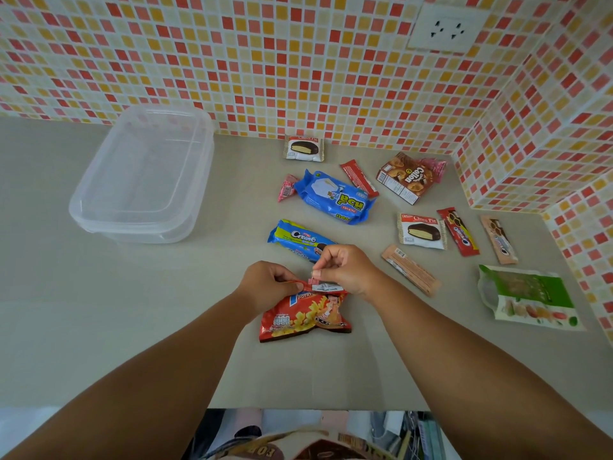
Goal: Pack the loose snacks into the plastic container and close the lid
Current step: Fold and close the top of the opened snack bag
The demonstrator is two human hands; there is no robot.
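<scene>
Both hands pinch the folded top of a crinkled red foil chip bag (306,318) lying on the smooth beige surface (132,327): left hand (268,282) on the fold, right hand (345,265) on a small pink clip (314,279). Far left of the bag sits the clear rectangular plastic container (142,175), lid on. Beyond the bag lies a glossy blue Cream-O biscuit pack (298,239).

Both bare forearms reach forward and converge. The left hand (268,283) is curled, thumb and fingers pinching. The right hand (345,267), just beside it, pinches with bent fingertips.
</scene>
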